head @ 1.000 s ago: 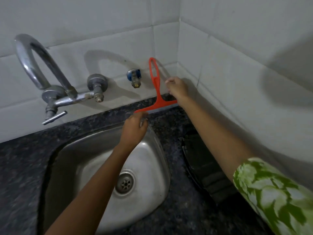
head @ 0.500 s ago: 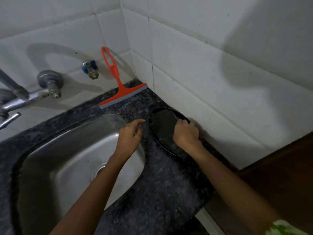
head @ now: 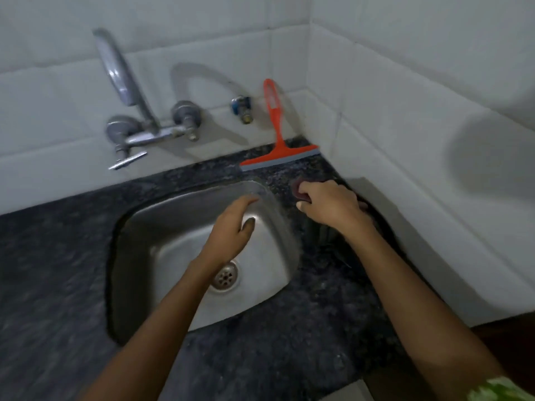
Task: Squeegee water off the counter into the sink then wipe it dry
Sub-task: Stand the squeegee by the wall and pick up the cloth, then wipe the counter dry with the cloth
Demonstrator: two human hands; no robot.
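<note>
The orange plastic squeegee (head: 278,131), gripped a second ago, is now left propped against the white tiled wall (head: 202,68) while a dark reddish cloth (head: 299,190) is clutched by the right hand (head: 330,205), the left hand (head: 233,227) held slack and empty over the steel sink (head: 173,227), so wiping is judged begun.

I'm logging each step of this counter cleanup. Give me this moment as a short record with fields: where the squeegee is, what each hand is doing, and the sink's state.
squeegee: red squeegee propped against the back wall tiles, blade on the counter, not held
right hand: right hand on a dark reddish item on the counter right of the sink; what it is cannot be told
left hand: left hand open above the sink, holding nothing
sink: nothing in it, drain uncovered
tap: tap, no water running
</note>
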